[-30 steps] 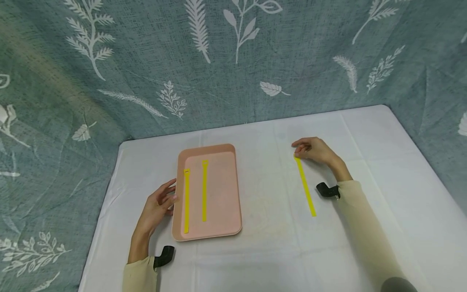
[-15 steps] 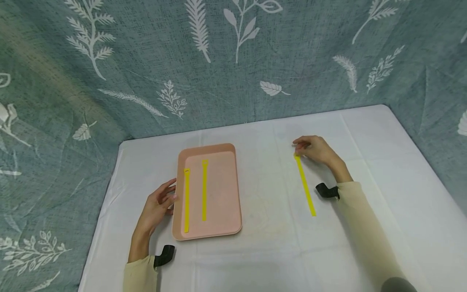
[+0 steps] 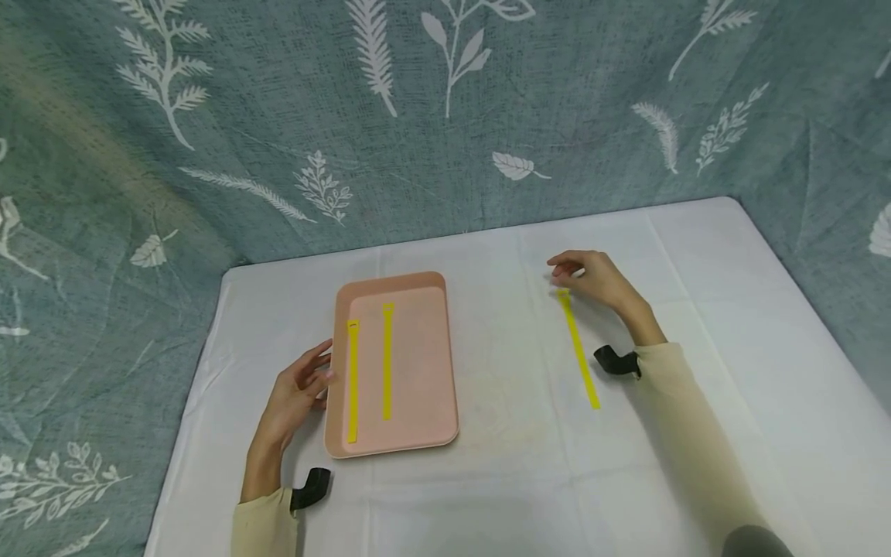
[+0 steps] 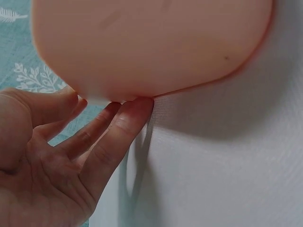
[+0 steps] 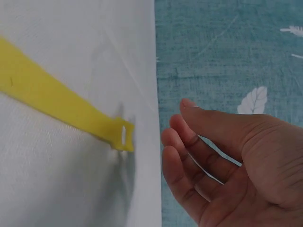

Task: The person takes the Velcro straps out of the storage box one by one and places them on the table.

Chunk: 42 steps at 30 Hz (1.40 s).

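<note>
R hand (image 3: 593, 276) empty, fingers narrow, nr yellow strap (image 3: 579, 352); L hand (image 3: 288, 398) pinched tray (image 3: 425, 363). I judged strap light, bendy, fav'd slotted end (image 5: 115, 135)

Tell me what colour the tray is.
The tray is pale pink, best seen in the head view.

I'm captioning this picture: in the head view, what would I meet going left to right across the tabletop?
Left hand, left yellow strip in the pink tray, right yellow strip in that tray, third yellow strip on the white cloth, right sleeve.
</note>
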### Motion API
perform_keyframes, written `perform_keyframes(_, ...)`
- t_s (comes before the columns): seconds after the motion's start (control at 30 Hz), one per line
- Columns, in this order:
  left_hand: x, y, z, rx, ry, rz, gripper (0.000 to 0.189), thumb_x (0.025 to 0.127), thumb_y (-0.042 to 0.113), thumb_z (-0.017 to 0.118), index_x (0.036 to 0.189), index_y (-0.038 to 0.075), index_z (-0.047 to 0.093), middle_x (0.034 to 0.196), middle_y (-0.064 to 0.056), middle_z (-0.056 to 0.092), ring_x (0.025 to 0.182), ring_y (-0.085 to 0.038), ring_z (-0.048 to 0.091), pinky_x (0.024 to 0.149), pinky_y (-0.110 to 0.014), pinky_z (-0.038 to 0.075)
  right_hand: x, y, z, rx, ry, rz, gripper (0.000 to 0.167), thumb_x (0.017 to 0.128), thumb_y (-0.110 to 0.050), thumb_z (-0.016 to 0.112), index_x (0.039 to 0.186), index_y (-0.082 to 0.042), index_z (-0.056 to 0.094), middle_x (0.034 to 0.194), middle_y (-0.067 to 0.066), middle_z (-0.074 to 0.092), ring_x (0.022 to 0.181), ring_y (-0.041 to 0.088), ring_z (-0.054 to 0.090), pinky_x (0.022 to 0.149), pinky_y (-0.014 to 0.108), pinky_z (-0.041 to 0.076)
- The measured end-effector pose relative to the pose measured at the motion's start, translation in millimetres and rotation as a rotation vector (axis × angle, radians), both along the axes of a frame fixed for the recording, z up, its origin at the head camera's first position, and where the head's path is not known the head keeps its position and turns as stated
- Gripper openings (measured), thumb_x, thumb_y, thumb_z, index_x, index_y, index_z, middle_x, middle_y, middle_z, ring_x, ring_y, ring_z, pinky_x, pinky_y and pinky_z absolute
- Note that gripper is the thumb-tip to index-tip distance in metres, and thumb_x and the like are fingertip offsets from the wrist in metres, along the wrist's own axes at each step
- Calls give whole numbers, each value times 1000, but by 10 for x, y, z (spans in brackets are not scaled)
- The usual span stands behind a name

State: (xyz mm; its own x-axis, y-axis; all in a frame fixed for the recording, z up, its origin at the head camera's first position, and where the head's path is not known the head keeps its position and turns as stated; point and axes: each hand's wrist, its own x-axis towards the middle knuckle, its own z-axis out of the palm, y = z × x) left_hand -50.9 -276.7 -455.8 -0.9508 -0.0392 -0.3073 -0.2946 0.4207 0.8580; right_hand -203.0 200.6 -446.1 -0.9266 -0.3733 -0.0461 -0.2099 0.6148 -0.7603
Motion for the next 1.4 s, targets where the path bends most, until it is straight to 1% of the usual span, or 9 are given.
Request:
perform_keyframes(0.17,11,-10,24,41,2,-9,61,103,7,56,159,11,33,155,-26,43,98,8,58,65,-23,55,0,-46,38,-11,0,0,35,96,-2,65,130,7,63,113,26,70,106,40,65,91,47,51)
perform_keyframes(0.37,8,-19,23,45,4,-13,61,103,7,56,159,11,32,154,-27,43,97,8,58,65,-22,55,-21,-85,45,-14,27,13,34,96,0,66,129,7,64,113,26,70,105,39,66,90,46,52)
perform_keyframes(0.53,8,-11,20,41,4,-11,61,103,7,56,159,11,32,153,-27,43,95,8,57,66,-22,55,-36,-152,35,-34,26,24,34,95,0,67,129,7,64,113,26,70,105,39,67,91,48,52)
perform_keyframes(0.73,10,-27,28,37,4,-14,61,103,8,56,159,12,33,154,-27,44,96,10,57,66,-22,55,-16,-264,24,-67,21,27,34,95,0,67,128,8,64,112,26,71,104,39,67,92,49,52)
perform_keyframes(0.9,11,-37,33,41,2,-15,61,104,8,56,159,11,32,154,-27,43,96,10,57,66,-22,55,-18,-364,32,-72,21,48,34,94,2,67,128,8,64,112,26,71,104,39,67,91,48,53)
perform_keyframes(1.13,9,-45,42,48,4,-12,60,103,8,56,159,10,33,153,-27,44,95,10,57,66,-22,55,-73,-529,65,-85,21,75,35,93,4,67,128,7,65,112,25,71,104,37,67,91,46,52)
perform_keyframes(1.4,-4,-21,26,17,-14,-3,59,104,10,55,159,12,34,154,-25,45,96,7,58,67,-23,55,-86,-675,77,-103,-2,84,36,92,6,67,128,8,64,113,26,71,103,37,67,90,44,53)
